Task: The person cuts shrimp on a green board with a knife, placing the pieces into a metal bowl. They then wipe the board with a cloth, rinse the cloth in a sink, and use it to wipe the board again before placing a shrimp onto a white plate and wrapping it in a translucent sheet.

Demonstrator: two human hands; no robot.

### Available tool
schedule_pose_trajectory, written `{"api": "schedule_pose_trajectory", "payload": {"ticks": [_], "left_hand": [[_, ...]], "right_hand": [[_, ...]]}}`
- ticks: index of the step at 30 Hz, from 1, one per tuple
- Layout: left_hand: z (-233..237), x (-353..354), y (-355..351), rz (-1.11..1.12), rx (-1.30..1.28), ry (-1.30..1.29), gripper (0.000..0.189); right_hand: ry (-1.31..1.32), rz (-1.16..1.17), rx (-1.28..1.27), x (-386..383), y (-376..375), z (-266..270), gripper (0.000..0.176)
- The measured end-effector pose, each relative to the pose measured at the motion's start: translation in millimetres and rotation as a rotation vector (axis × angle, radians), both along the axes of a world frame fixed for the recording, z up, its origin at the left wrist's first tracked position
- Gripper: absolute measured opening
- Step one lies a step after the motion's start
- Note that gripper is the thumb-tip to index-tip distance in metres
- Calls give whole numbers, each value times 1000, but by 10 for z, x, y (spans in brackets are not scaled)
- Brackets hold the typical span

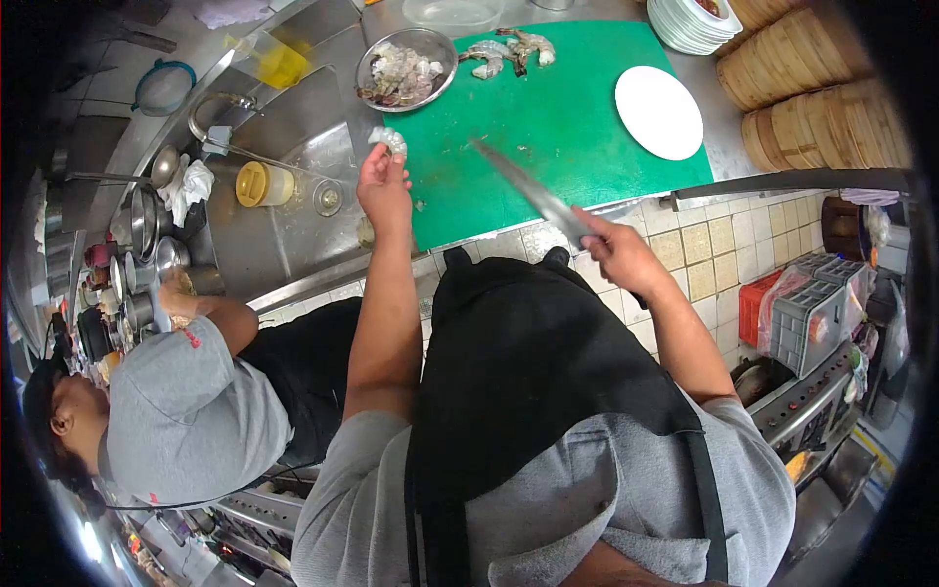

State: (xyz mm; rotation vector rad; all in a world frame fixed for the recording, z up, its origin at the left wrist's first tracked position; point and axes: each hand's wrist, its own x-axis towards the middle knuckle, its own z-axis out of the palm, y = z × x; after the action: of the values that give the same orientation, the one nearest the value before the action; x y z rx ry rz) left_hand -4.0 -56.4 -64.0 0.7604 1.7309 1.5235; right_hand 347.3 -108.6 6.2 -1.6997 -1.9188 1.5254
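My left hand (384, 191) pinches a peeled raw shrimp (388, 140) above the left edge of the green cutting board (587, 108). My right hand (624, 252) is wrapped round the handle of a kitchen knife (533, 192), whose blade points up and left over the board. Just beyond the left hand is a metal bowl (408, 67) heaped with raw shrimp. Several unpeeled shrimp (528, 49) lie at the board's far edge. A white oval plate (659, 112) rests on the board's right side.
Left of the board is a steel sink (323, 157) holding a yellow-lidded container (265, 184). Stacked white plates (693, 24) and bamboo steamers (812, 73) stand at the right. A co-worker (196, 401) in a grey shirt works close on my left. Crates (807, 313) are behind at right.
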Motion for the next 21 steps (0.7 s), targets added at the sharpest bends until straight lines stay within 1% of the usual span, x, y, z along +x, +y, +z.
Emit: {"api": "schedule_pose_trajectory", "payload": {"ticks": [1, 3, 4, 6, 7, 8, 10, 11, 12, 14, 15, 17, 21], "left_hand": [[-3, -11, -5, 2, -1, -2, 37], [11, -16, -7, -201, 48, 607, 30], [12, 7, -11, -198, 47, 604, 30], [148, 155, -2, -440, -133, 951, 27], [172, 206, 18, -508, -187, 964, 27], [191, 245, 45, -509, -183, 963, 27], [221, 297, 77, -511, -245, 989, 29], [243, 316, 76, -510, -246, 987, 29], [272, 328, 83, -514, -253, 993, 31], [338, 332, 123, -511, -258, 998, 32], [365, 333, 142, -545, -292, 1014, 32], [374, 350, 147, -582, -326, 1028, 32], [404, 383, 168, -598, -339, 1056, 29]], "right_hand": [[-2, 2, -1, 59, 15, -31, 51], [-82, -107, 351, 143, 76, -46, 48], [-84, -103, 352, 180, 80, -22, 48], [-94, -99, 399, 170, 109, 230, 46], [-91, -55, 470, 183, 105, 201, 46], [-94, -58, 473, 158, 102, 238, 46], [-265, 19, 456, 65, 85, 329, 47], [-340, 37, 458, 59, 77, 259, 47], [-340, 39, 459, 55, 70, 228, 47], [-458, 52, 468, 16, 76, 229, 50], [-459, 56, 468, -4, 77, 265, 50], [-240, 41, 455, -41, 75, 369, 49], [-182, 80, 433, -59, 86, 376, 47]]}}
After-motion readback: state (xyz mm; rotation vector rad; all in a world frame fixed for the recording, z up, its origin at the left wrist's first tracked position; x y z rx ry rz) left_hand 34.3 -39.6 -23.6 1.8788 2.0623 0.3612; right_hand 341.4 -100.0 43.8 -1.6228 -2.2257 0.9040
